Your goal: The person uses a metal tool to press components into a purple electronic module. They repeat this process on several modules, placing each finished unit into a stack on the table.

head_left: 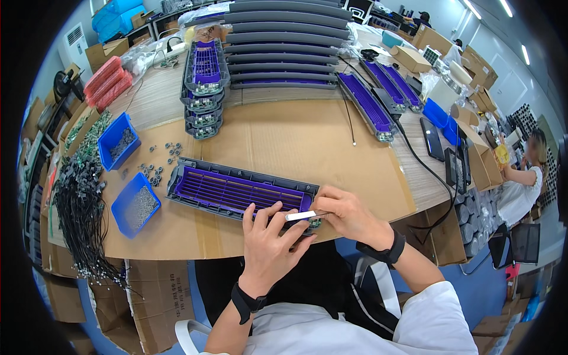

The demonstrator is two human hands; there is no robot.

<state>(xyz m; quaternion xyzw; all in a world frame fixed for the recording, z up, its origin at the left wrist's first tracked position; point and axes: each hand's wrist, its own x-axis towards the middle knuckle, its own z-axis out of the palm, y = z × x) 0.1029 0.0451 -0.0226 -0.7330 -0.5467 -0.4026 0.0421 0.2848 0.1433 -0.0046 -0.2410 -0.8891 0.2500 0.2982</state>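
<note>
A long dark grey housing with a purple slatted grille (242,188) lies slantwise on the cardboard before me. My left hand (272,245) rests over its near edge toward the right end, fingers spread. With thumb and fingertips pinched, my right hand (352,218) holds a slim white strip-like piece (300,216) above that end. The strip's left tip meets the fingers of my left hand; its exact kind is unclear. Part of a green circuit board (315,224) shows beneath my fingers, the rest covered by them.
Blue bins (135,207) of small parts, loose grey pieces (155,176) and a bundle of black cables (80,213) lie left. Stacked housings (204,89) and grey curved covers (284,44) stand behind. Further housings (367,106), a phone (432,139) and a seated person (523,177) are right.
</note>
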